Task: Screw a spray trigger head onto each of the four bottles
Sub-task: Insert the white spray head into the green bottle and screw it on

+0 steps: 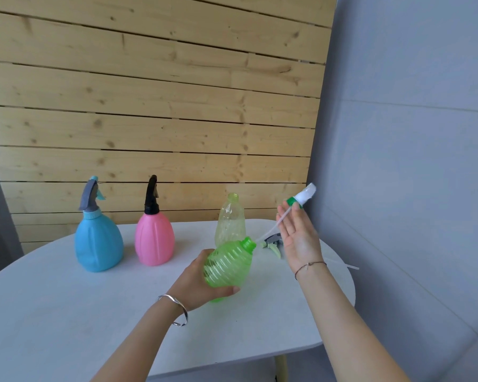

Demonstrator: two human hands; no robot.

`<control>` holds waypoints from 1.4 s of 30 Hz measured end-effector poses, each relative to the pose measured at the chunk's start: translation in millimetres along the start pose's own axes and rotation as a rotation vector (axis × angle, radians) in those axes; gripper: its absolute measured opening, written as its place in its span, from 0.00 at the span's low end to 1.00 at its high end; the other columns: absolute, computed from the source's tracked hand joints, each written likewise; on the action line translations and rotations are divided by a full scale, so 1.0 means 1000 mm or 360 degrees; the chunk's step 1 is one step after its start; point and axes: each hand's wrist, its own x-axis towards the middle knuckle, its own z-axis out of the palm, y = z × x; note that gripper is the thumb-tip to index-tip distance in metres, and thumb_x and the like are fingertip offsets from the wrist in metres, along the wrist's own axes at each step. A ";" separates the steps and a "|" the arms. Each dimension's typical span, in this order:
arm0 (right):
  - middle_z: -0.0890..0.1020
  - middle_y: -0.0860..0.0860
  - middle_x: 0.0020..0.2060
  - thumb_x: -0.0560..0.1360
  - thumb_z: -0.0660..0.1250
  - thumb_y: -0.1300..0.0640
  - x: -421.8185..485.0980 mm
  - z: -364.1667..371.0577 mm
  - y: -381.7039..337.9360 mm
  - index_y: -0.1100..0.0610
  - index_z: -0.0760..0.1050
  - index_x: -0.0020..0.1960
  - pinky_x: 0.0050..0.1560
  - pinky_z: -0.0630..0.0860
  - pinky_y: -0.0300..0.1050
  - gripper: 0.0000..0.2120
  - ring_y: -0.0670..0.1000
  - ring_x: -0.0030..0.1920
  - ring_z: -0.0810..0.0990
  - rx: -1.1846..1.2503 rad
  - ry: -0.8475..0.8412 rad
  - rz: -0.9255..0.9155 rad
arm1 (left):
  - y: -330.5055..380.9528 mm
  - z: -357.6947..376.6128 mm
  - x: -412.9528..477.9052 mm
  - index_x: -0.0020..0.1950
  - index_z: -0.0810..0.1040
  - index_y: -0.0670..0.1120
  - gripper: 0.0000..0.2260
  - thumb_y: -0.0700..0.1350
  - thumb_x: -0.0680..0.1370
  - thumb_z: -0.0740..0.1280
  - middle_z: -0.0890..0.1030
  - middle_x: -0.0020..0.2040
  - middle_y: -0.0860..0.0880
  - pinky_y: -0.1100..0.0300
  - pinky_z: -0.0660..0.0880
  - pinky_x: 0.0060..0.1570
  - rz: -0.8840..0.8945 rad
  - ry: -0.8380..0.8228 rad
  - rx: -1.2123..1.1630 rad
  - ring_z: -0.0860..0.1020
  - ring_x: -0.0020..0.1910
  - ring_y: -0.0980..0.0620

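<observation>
1 white table (66,312) with rounded corners is standing before a wall of pale wooden planks (149,92), and grey sheeting (411,133) is hanging along the right side. 3 bottles are standing upright on the table: a blue bottle (98,241) carrying a grey head, a pink bottle (154,239) carrying a black head, and a clear bottle (230,220) showing a bare neck. 1 loose trigger head (272,244) is lying on its side just right of the clear bottle.

Near the table's middle, the left hand (196,282) is holding the green bottle (228,264) clear of the tabletop, fingers wrapping round its base. The bottle's long axis is tilting, base down-left toward the person, open neck pointing up and right.

Up and right of it, the right hand (298,238) is holding the white trigger head (302,197) at its green collar, palm showing and fingers stretching nearly straight; the exact grip cannot be told. The head is lying roughly in line with the bottle, nozzle end up-right, and its dip tube (269,232) is slanting down-left to the bottle's mouth. Whether the tip is inside cannot be told. The 2 hands are working apart.
</observation>
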 end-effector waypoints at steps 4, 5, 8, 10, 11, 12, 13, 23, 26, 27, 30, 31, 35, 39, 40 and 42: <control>0.82 0.52 0.56 0.77 0.63 0.58 -0.008 0.005 0.014 0.56 0.77 0.54 0.59 0.75 0.41 0.08 0.47 0.57 0.81 -0.0215 -0.0202 0.0125 | 0.007 -0.003 -0.001 0.63 0.66 0.57 0.36 0.58 0.60 0.79 0.78 0.54 0.58 0.69 0.74 0.46 0.0022 -0.0011 -0.0092 0.77 0.52 0.62; 0.82 0.53 0.57 0.77 0.64 0.59 -0.010 0.005 0.016 0.57 0.77 0.56 0.59 0.76 0.40 0.09 0.47 0.58 0.81 -0.0298 -0.0267 0.0145 | 0.010 -0.004 -0.002 0.62 0.66 0.58 0.35 0.58 0.60 0.79 0.78 0.54 0.58 0.72 0.73 0.44 0.0032 -0.0011 -0.0117 0.77 0.52 0.64; 0.83 0.56 0.57 0.75 0.66 0.59 -0.014 0.008 0.020 0.57 0.78 0.57 0.62 0.75 0.42 0.11 0.49 0.58 0.81 -0.0571 -0.0401 0.0144 | 0.018 -0.008 -0.003 0.60 0.67 0.61 0.34 0.58 0.59 0.78 0.79 0.54 0.59 0.75 0.73 0.43 0.0067 0.0015 -0.0216 0.77 0.52 0.66; 0.84 0.54 0.54 0.75 0.67 0.57 -0.016 0.010 0.022 0.53 0.79 0.56 0.62 0.75 0.41 0.10 0.48 0.56 0.81 -0.0710 -0.0478 0.0123 | 0.021 -0.011 -0.004 0.61 0.68 0.61 0.35 0.60 0.57 0.77 0.79 0.55 0.59 0.75 0.73 0.43 0.0087 0.0036 -0.0275 0.77 0.51 0.68; 0.84 0.53 0.53 0.75 0.67 0.57 -0.016 0.010 0.022 0.52 0.79 0.56 0.62 0.75 0.40 0.10 0.47 0.56 0.82 -0.0746 -0.0513 0.0121 | 0.022 -0.012 -0.004 0.61 0.68 0.60 0.36 0.60 0.57 0.77 0.79 0.55 0.59 0.74 0.73 0.44 0.0097 0.0033 -0.0284 0.77 0.52 0.67; 0.84 0.52 0.53 0.75 0.67 0.56 -0.016 0.010 0.022 0.52 0.79 0.56 0.61 0.75 0.39 0.10 0.46 0.56 0.82 -0.0774 -0.0545 0.0122 | 0.022 -0.013 -0.004 0.62 0.68 0.59 0.36 0.61 0.57 0.77 0.79 0.55 0.58 0.72 0.74 0.46 0.0102 0.0023 -0.0289 0.78 0.52 0.66; 0.85 0.51 0.53 0.75 0.67 0.56 -0.016 0.010 0.022 0.52 0.79 0.57 0.61 0.75 0.39 0.11 0.46 0.56 0.82 -0.0806 -0.0572 0.0116 | 0.021 -0.013 -0.004 0.62 0.68 0.59 0.36 0.61 0.57 0.77 0.79 0.55 0.58 0.69 0.75 0.48 0.0098 0.0011 -0.0295 0.78 0.53 0.64; 0.85 0.43 0.47 0.73 0.69 0.63 -0.022 0.009 0.029 0.50 0.79 0.52 0.51 0.75 0.32 0.11 0.40 0.50 0.82 -0.1088 -0.0746 0.0036 | 0.000 -0.004 -0.004 0.59 0.68 0.55 0.32 0.46 0.61 0.80 0.79 0.52 0.51 0.68 0.77 0.43 0.0020 -0.0078 -0.0416 0.81 0.46 0.62; 0.86 0.43 0.46 0.72 0.71 0.64 -0.024 0.008 0.037 0.49 0.80 0.51 0.51 0.76 0.32 0.13 0.41 0.50 0.83 -0.1128 -0.0788 0.0038 | -0.006 -0.003 -0.004 0.61 0.69 0.55 0.33 0.48 0.61 0.80 0.79 0.55 0.52 0.66 0.77 0.48 -0.0009 -0.0175 -0.0339 0.80 0.51 0.60; 0.86 0.44 0.46 0.71 0.71 0.64 -0.025 0.007 0.040 0.48 0.80 0.51 0.52 0.76 0.34 0.13 0.42 0.50 0.83 -0.1138 -0.0795 0.0036 | -0.008 -0.002 -0.004 0.61 0.69 0.56 0.33 0.48 0.60 0.80 0.79 0.56 0.52 0.63 0.77 0.51 -0.0024 -0.0205 -0.0322 0.79 0.53 0.57; 0.85 0.47 0.48 0.70 0.73 0.63 -0.024 0.006 0.047 0.50 0.81 0.50 0.56 0.77 0.40 0.13 0.44 0.51 0.83 -0.1120 -0.0754 0.0018 | -0.010 -0.004 -0.003 0.60 0.69 0.59 0.32 0.47 0.61 0.80 0.79 0.57 0.53 0.59 0.76 0.57 -0.0061 -0.0264 -0.0343 0.79 0.57 0.52; 0.85 0.48 0.48 0.69 0.74 0.63 -0.024 0.007 0.050 0.50 0.81 0.50 0.57 0.77 0.41 0.13 0.44 0.50 0.83 -0.1122 -0.0725 0.0006 | -0.010 -0.006 -0.002 0.62 0.69 0.59 0.33 0.47 0.62 0.80 0.79 0.58 0.53 0.59 0.76 0.59 -0.0060 -0.0300 -0.0313 0.78 0.58 0.53; 0.85 0.49 0.47 0.67 0.75 0.60 -0.029 0.014 0.069 0.51 0.80 0.49 0.56 0.77 0.41 0.12 0.46 0.50 0.83 -0.1132 -0.0604 -0.0091 | -0.007 -0.025 0.000 0.75 0.57 0.57 0.44 0.56 0.64 0.76 0.71 0.69 0.56 0.55 0.68 0.69 -0.0107 -0.0606 -0.0347 0.71 0.68 0.57; 0.84 0.46 0.46 0.68 0.75 0.60 -0.032 0.018 0.080 0.49 0.79 0.48 0.51 0.75 0.34 0.12 0.40 0.47 0.81 -0.1046 -0.0469 -0.0098 | 0.019 -0.056 0.002 0.73 0.62 0.58 0.43 0.76 0.62 0.62 0.67 0.72 0.58 0.53 0.63 0.71 -0.0100 -0.0091 -0.0626 0.67 0.70 0.57; 0.84 0.47 0.46 0.67 0.76 0.61 -0.032 0.019 0.082 0.50 0.78 0.48 0.51 0.75 0.34 0.12 0.40 0.47 0.81 -0.1028 -0.0440 -0.0098 | 0.026 -0.062 0.004 0.69 0.69 0.58 0.38 0.76 0.64 0.60 0.73 0.67 0.60 0.56 0.66 0.69 -0.0032 0.0124 -0.0624 0.71 0.67 0.59; 0.83 0.49 0.45 0.67 0.76 0.61 -0.034 0.022 0.087 0.53 0.77 0.47 0.52 0.76 0.39 0.13 0.44 0.47 0.81 -0.0976 -0.0372 -0.0106 | 0.041 -0.065 0.006 0.55 0.78 0.61 0.20 0.69 0.69 0.61 0.81 0.53 0.66 0.69 0.70 0.58 0.0235 0.0371 -0.0473 0.77 0.56 0.65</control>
